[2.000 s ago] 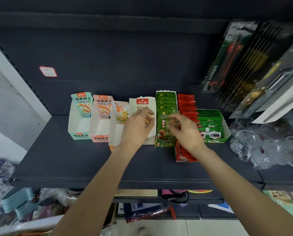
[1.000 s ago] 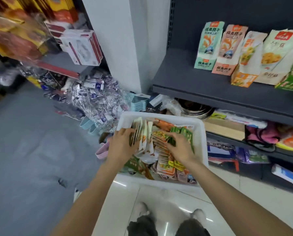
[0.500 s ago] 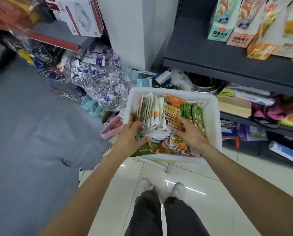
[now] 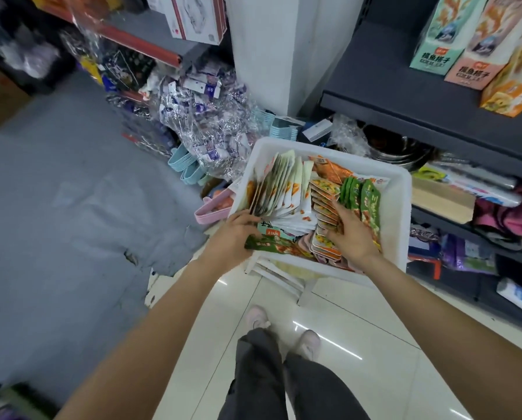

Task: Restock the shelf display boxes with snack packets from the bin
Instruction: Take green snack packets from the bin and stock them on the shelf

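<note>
Packets fill the white bin [image 4: 397, 207]: left hand [image 4: 234, 237] grips the white packets [image 4: 279, 195] at its near-left; right hand [image 4: 352, 234] lies open-fingered on the orange-edged packets [image 4: 322, 201] mid-bin.

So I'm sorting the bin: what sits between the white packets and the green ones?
In the head view, a row of orange-edged packets stands between the white packets and green packets.

Left hand [image 4: 234, 237] and right hand [image 4: 349, 234] reach forward, fingers curled.
</note>
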`<state>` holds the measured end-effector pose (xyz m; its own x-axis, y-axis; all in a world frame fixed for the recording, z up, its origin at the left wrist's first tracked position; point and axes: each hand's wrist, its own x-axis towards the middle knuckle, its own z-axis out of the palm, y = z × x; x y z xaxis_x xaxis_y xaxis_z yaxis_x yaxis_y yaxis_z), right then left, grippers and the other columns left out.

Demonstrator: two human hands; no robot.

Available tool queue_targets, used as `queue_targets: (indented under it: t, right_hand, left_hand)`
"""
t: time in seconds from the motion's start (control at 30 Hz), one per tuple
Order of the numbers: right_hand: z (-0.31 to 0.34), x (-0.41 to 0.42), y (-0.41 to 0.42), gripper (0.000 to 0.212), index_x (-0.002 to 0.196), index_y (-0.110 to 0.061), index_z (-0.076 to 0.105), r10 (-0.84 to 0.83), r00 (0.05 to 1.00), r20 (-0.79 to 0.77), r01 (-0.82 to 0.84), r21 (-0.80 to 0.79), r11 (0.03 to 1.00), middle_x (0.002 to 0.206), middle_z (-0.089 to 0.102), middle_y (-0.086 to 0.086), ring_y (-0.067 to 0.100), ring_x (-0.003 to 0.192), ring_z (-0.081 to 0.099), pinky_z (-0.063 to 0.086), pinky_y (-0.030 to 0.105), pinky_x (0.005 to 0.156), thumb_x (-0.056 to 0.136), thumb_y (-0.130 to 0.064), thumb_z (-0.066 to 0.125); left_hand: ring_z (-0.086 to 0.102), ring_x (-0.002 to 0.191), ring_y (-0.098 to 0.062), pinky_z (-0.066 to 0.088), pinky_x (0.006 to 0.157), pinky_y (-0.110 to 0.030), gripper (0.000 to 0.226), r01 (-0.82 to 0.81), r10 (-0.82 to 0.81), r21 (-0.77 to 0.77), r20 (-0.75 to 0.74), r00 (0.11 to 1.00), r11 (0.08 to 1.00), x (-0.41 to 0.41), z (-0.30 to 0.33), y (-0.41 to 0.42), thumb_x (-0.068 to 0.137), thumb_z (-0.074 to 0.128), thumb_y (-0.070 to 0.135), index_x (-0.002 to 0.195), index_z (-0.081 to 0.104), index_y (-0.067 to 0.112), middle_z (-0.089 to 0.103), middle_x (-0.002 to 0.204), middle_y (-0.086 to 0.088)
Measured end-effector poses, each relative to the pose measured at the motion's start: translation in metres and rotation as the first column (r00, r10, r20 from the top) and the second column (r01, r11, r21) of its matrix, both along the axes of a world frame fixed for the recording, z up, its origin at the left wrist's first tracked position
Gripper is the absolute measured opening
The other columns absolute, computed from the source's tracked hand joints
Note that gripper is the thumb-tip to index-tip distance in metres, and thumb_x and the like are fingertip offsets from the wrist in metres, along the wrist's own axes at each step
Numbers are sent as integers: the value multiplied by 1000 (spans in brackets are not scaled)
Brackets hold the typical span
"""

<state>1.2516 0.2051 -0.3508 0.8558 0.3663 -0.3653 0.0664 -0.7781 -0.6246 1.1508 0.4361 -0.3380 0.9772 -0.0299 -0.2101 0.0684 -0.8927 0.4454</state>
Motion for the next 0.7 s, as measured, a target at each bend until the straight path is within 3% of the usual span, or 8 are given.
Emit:
queue_targets:
  t: [0.2,0.4,0.57,0.7]
  right_hand:
    - [5,5,-6,69,150,-21,23,28,999,-29,-28,23,999,154,27,5,22,141,27,24,30,111,92,-18,60]
    - [8,10,-10,65,148,-22,28,19,998,-58,-16,47,999,151,32,7,23,138,32,27,31,110,92,-20,60]
    - [1,23,-23,61,146,-18,32,-92,995,-26,94,65,993,149,34,10,26,138,32,26,40,115,92,-19,60]
    - [-4,35,-37,72,150,-19,21,-187,974,-131,192,26,981,154,26,8,27,140,28,24,46,115,90,-23,61]
  left_hand:
    - [53,104,-28,39,92,-43,17,-211,203,13,222,954,977,6,8,-22,75,76,19,91,76,14,69,99,-4]
    - [62,92,-18,51,83,-36,16,-245,280,-184,203,938,952,29,27,-50,86,66,18,100,70,12,70,98,-2]
    - [61,84,-14,47,77,-24,18,-219,287,-254,272,918,942,54,43,-63,87,65,20,101,70,10,69,97,-3]
    - [55,71,-8,40,64,-8,15,-188,272,-311,253,929,932,75,58,-69,87,65,19,99,69,11,68,88,2]
